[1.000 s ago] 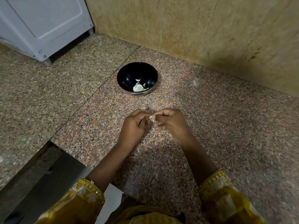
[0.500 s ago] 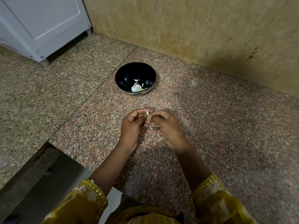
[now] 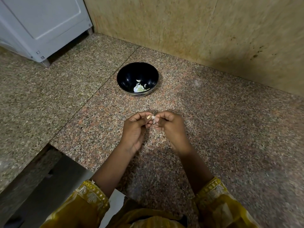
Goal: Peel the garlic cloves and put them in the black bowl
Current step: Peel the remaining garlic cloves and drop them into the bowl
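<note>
both hands meet above a speckled stone surface [image 3: 213, 129]; left hand [image 3: 134, 130] and right hand [image 3: 171, 129] each pinch one garlic clove [image 3: 153, 119]. a black bowl [image 3: 130, 74] holding pale garlic pieces sits beyond.

The person wears a mustard-yellow garment whose left sleeve [image 3: 85, 201] and right sleeve [image 3: 218, 199] end partway along the forearms, leaving the wrists bare. Each cuff is trimmed with a row of small gold beads and pale, leaf-shaped embroidery, and the cloth above it has a soft, faintly mottled sheen. The same yellow cloth shows at the garment front [image 3: 153, 218], and the thumbnail [image 3: 148, 117] of the left hand [image 3: 134, 129] looks gold and glittery.
</note>
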